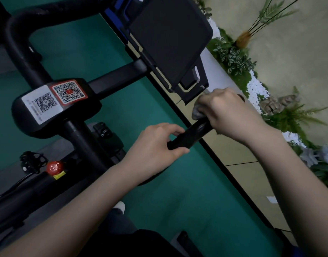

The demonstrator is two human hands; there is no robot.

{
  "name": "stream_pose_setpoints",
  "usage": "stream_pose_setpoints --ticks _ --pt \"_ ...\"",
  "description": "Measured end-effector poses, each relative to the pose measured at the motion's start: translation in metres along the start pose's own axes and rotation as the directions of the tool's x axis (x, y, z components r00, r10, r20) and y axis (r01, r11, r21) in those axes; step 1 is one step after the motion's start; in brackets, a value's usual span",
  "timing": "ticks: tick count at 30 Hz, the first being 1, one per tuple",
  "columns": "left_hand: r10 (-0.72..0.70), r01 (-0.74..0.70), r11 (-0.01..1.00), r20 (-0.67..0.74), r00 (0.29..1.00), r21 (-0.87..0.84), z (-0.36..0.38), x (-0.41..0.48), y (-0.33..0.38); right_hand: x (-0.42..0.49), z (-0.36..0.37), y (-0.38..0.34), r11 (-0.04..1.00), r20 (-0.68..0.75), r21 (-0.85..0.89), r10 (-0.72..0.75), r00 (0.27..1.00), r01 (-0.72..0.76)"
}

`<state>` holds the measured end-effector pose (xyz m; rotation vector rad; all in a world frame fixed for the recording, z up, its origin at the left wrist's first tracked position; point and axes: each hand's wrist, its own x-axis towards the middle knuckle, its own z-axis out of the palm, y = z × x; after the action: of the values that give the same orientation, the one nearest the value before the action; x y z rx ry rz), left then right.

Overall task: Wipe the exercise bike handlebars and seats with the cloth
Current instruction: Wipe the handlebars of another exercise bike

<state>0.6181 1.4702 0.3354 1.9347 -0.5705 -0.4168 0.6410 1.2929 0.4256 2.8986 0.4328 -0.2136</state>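
Note:
A black exercise bike fills the left and middle of the head view, with its handlebar running from the centre stem out to the right. My left hand grips the bar's right arm near its middle. My right hand is curled round the tip of the same arm and holds a grey cloth bunched against it. Only a small part of the cloth shows under my fingers. The other arm of the handlebar curves round at the upper left. No seat is in view.
A black console with two QR stickers sits on the stem. A red knob and a pedal lie lower left. A black screen stands above. Green floor lies below, with a plant border along the right.

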Motion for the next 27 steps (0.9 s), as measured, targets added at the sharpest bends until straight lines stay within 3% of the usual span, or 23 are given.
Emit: stream_pose_setpoints --ticks 3,7,9,11,13,16,20,23,27 --pt "0.019 -0.019 1.000 0.010 1.000 0.019 -0.001 -0.001 -0.001 0.000 -0.006 0.013 0.995 -0.021 0.093 0.042 0.999 -0.040" --pt "0.042 -0.043 0.998 0.012 0.999 0.050 -0.001 -0.002 -0.001 -0.003 -0.008 0.025 0.957 -0.159 0.202 0.243 0.957 -0.210" --pt "0.042 -0.043 0.997 0.014 0.999 0.066 -0.001 -0.002 -0.001 -0.007 -0.010 0.024 0.888 -0.213 0.359 0.378 0.901 -0.288" --pt "0.043 -0.044 0.995 0.015 0.999 0.084 -0.001 -0.001 0.000 -0.012 -0.007 0.025 0.773 -0.272 0.538 0.537 0.798 -0.337" --pt "0.039 -0.040 0.995 0.013 0.999 0.095 -0.001 -0.002 0.001 -0.016 0.006 0.028 0.613 -0.301 0.732 0.682 0.666 -0.297" --pt "0.039 -0.041 0.993 0.017 0.999 0.110 -0.001 -0.003 0.004 -0.025 0.027 0.027 0.292 -0.196 0.946 0.863 0.466 -0.143" --pt "0.049 -0.048 0.987 0.001 0.999 0.153 0.000 -0.003 0.004 -0.033 0.047 0.003 -0.118 0.058 0.982 0.932 0.358 0.147" --pt "0.055 -0.054 0.986 -0.003 0.998 0.160 0.000 -0.003 0.005 -0.030 0.061 -0.021 -0.201 0.125 0.956 0.938 0.324 0.215" --pt "0.067 -0.064 0.987 -0.015 0.998 0.149 -0.001 -0.003 0.006 -0.026 0.075 -0.040 -0.152 0.095 0.966 0.961 0.258 0.211"
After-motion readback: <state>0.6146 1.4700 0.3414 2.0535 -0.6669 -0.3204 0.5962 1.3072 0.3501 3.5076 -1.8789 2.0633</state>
